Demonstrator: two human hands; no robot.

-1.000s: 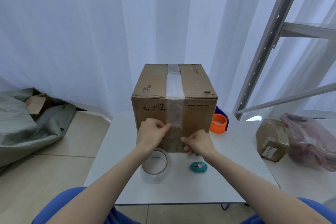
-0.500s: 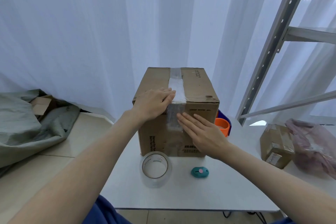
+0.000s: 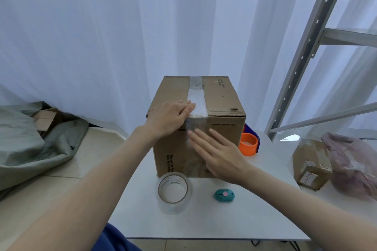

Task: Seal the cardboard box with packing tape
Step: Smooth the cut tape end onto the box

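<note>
white worktop (image 3: 255, 220) with the cardboard box (image 3: 222, 104) sitting near its back edge, flaps down. a strip of clear packing tape (image 3: 196, 100) runs along the top seam from the far edge and folds over the near edge onto the front face, so i'd say the main seam is basically done. what looks left is just pressing the tail flat, and maybe the side edges if they want those taped too, none there that i can see

left hand (image 3: 169, 117) lies flat and open on the top near corner, fingertips on the tape right at the fold, not gripping anything. right hand (image 3: 219, 155) is open too, palm and fingers spread flat against the front face over the tape tail, looks like smoothing it down. it's a bit motion-blurred so i can't tell how hard it presses

smaller stuff: a small brown parcel (image 3: 312, 164) with a white label off to the right, beside a pinkish plastic bag (image 3: 355, 165). the clear tape roll (image 3: 174, 191) lies on the worktop just in front of the box, an orange tape roll (image 3: 248, 144) stands to the box's right, and a little teal cutter (image 3: 224, 195) lies near the front

writing: front face says something like "named for family / born for family" sideways, partly cut off. top has similar print, too small to read. parcel label unreadable
</note>
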